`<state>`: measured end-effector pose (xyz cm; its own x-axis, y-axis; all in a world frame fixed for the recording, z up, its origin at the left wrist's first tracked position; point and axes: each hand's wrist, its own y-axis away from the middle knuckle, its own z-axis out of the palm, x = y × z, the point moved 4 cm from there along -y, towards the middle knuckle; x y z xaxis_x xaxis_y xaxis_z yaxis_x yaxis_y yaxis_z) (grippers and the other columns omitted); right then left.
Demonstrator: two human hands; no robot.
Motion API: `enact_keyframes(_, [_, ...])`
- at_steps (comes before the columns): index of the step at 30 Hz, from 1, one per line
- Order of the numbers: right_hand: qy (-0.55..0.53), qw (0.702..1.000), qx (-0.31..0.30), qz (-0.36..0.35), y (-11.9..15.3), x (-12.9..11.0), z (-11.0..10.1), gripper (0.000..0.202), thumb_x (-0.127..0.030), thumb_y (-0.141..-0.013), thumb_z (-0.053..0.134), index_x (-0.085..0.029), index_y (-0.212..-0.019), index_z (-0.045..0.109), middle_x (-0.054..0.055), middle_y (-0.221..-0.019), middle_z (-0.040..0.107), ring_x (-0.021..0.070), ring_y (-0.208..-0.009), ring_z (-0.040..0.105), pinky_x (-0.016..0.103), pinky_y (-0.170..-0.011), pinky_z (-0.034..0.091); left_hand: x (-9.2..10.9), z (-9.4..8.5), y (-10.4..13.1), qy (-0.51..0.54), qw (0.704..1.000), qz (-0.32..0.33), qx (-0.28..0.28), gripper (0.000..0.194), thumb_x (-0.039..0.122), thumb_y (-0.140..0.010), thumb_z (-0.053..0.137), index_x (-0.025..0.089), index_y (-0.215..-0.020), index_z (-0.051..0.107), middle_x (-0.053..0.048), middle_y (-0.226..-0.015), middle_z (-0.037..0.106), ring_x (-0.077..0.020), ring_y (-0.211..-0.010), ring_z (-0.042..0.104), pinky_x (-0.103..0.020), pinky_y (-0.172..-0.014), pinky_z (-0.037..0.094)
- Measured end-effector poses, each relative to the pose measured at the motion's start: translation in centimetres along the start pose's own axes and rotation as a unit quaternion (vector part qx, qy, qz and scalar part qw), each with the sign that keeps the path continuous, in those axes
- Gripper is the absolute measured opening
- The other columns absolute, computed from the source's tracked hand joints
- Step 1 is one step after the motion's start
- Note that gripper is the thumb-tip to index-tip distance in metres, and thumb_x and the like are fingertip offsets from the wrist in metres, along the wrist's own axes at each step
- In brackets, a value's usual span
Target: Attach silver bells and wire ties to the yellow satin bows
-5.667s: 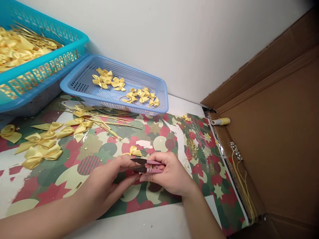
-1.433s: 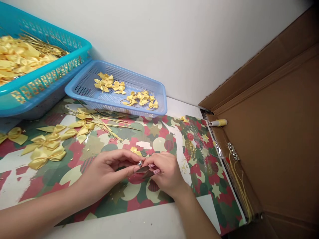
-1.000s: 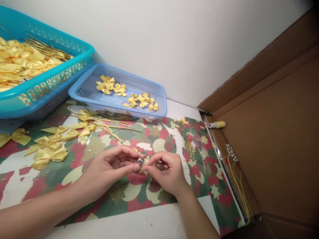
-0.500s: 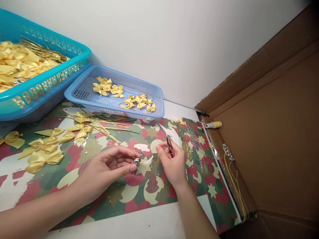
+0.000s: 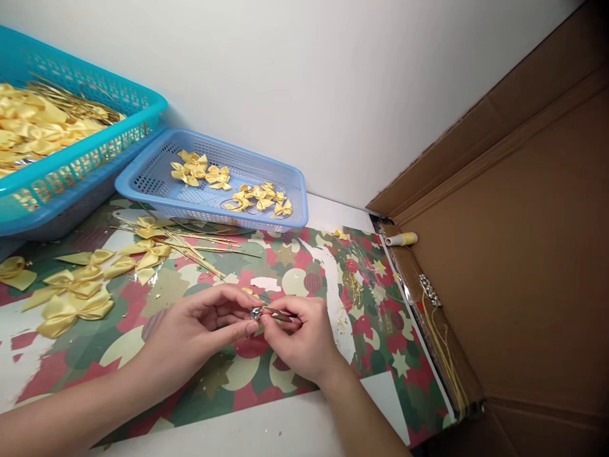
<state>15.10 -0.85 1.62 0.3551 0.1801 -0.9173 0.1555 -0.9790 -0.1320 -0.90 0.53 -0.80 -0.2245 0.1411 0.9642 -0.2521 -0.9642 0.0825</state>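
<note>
My left hand point(image 5: 209, 327) pinches a small silver jingle bell point(image 5: 255, 313) between thumb and fingertips, above the patterned table covering point(image 5: 257, 374). Close against it on the right, my right hand point(image 5: 302, 336) grips dark metal snips point(image 5: 280, 315). Their narrow tip reaches toward the bell, and the fingers hide the rest. Whether the tip touches the bell or a thread on it, I cannot tell. A bit of yellow ribbon shows behind the left fingertips.
Yellow bows point(image 5: 78, 308) and gold ties point(image 5: 190, 247) lie at left. Behind are a blue basket point(image 5: 212, 219) with bows and a fuller turquoise basket point(image 5: 143, 114). Cardboard point(image 5: 514, 254) walls the right, beside a thread spool point(image 5: 402, 239) and silver bells point(image 5: 428, 291).
My right hand has moved left with the snips, up to the bell, and the snips now point left. The yellow cord loop seen between the hands no longer shows. The view has shifted slightly.
</note>
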Motion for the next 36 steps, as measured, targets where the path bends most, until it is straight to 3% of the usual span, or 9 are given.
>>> enact_keyframes(3, [0.017,1.0,-0.002,-0.017,0.0,-0.2,0.1,0.008,-0.017,-0.072,0.06,-0.019,-0.07,0.068,-0.005,-0.053,0.053,0.0092,-0.047,0.041,0.022,-0.048,0.035,0.0,0.0,0.0,-0.005,1.0,-0.016,0.001,0.013,0.022,-0.067,0.085,0.023,-0.076,0.075,0.001,-0.077,0.076,-0.0159,-0.071,0.076,-0.019,-0.066,0.064])
enact_keyframes(8, [0.023,0.999,-0.009,-0.021,0.1,-0.1,0.4,0.003,-0.02,-0.07,0.06,-0.02,-0.069,0.062,-0.005,-0.053,0.05,0.0088,-0.046,0.038,0.022,-0.047,0.032,-0.2,-0.1,0.0,-0.017,0.999,-0.026,0.008,0.016,0.025,-0.064,0.086,0.023,-0.076,0.076,-0.001,-0.075,0.077,-0.0193,-0.071,0.076,-0.022,-0.065,0.065])
enact_keyframes(18, [-0.08,0.991,-0.03,0.103,0.0,0.3,0.4,0.006,-0.022,-0.075,0.06,-0.018,-0.07,0.059,-0.007,-0.054,0.044,0.0061,-0.044,0.034,0.019,-0.041,0.027,-0.2,-0.3,0.0,-0.022,0.999,-0.044,0.012,0.013,0.025,-0.067,0.084,0.024,-0.078,0.077,0.0,-0.078,0.077,-0.0169,-0.069,0.075,-0.019,-0.061,0.063])
enact_keyframes(22, [-0.098,0.985,-0.044,0.134,0.2,0.3,0.8,0.007,-0.022,-0.075,0.06,-0.018,-0.069,0.062,-0.007,-0.052,0.039,0.0062,-0.045,0.032,0.019,-0.041,0.025,-0.3,-0.4,0.3,-0.055,0.998,-0.017,0.008,0.011,0.026,-0.069,0.083,0.025,-0.078,0.076,0.0,-0.08,0.077,-0.0175,-0.073,0.074,-0.02,-0.065,0.063])
enact_keyframes(27, [-0.122,0.977,-0.01,0.174,0.5,0.7,1.3,0.008,-0.023,-0.073,0.06,-0.018,-0.067,0.06,-0.009,-0.048,0.033,0.006,-0.042,0.026,0.02,-0.039,0.021,0.1,-0.5,0.7,-0.149,0.987,0.051,0.02,0.01,0.03,-0.071,0.082,0.026,-0.076,0.074,-0.002,-0.083,0.075,-0.0198,-0.081,0.072,-0.021,-0.071,0.062])
enact_keyframes(30, [-0.088,0.986,0.007,0.14,0.4,0.5,1.1,0.009,-0.022,-0.072,0.059,-0.018,-0.064,0.059,-0.009,-0.046,0.034,0.0062,-0.042,0.026,0.02,-0.039,0.023,0.2,-0.3,0.8,-0.161,0.985,0.057,0.014,0.016,0.035,-0.074,0.079,0.025,-0.086,0.073,-0.003,-0.084,0.074,-0.0192,-0.072,0.071,-0.022,-0.062,0.061])
enact_keyframes(34, [0.017,1.0,0.024,0.006,0.2,-0.6,0.4,0.007,-0.018,-0.068,0.057,-0.019,-0.062,0.061,-0.005,-0.051,0.05,0.0083,-0.046,0.038,0.021,-0.046,0.03,-0.2,0.3,0.8,-0.144,0.989,0.024,-0.04,0.023,0.043,-0.084,0.069,0.023,-0.095,0.072,-0.004,-0.078,0.074,-0.0202,-0.066,0.071,-0.024,-0.058,0.061])
enact_keyframes(36, [0.037,0.999,0.03,-0.025,0.2,-0.9,0.3,0.007,-0.018,-0.067,0.058,-0.019,-0.061,0.061,-0.004,-0.052,0.052,0.0087,-0.048,0.039,0.022,-0.047,0.031,-0.3,0.4,0.8,-0.155,0.986,0.024,-0.06,0.021,0.042,-0.085,0.068,0.023,-0.092,0.074,-0.004,-0.078,0.076,-0.0203,-0.066,0.072,-0.023,-0.058,0.06])
